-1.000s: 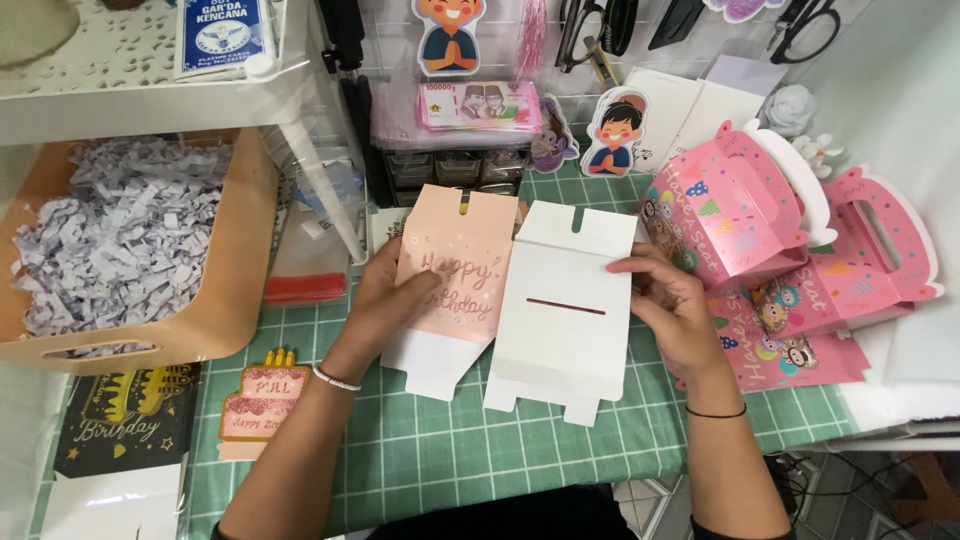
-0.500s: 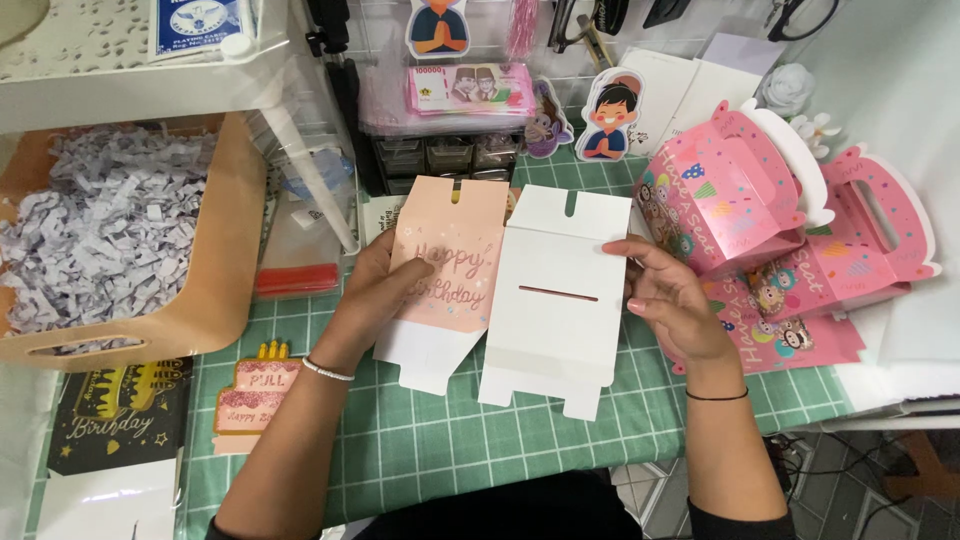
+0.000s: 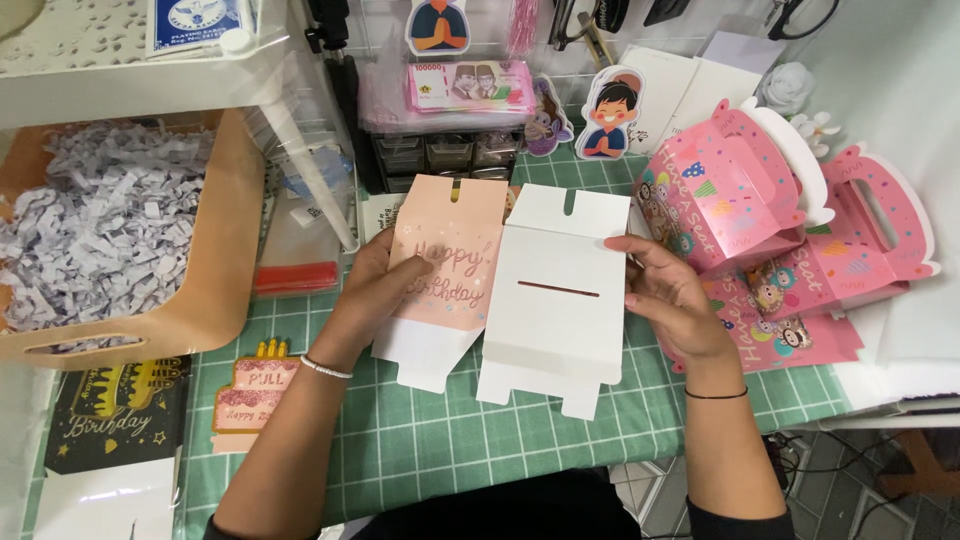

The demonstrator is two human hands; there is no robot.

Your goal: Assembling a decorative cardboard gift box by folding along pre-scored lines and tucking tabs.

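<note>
Box blank [image 3: 520,290] lies unfolded on the green mat [image 3: 420,440]; left hand [image 3: 375,290] pinches the pink panel, right hand [image 3: 665,295] grips the white edge. Nothing assembled yet.

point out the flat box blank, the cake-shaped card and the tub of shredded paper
box blank [image 3: 560,320], head view, on its white panel below the slot
cake card [image 3: 255,395], head view, on the pink cake body
tub [image 3: 225,270], head view, on its tan right wall
</note>
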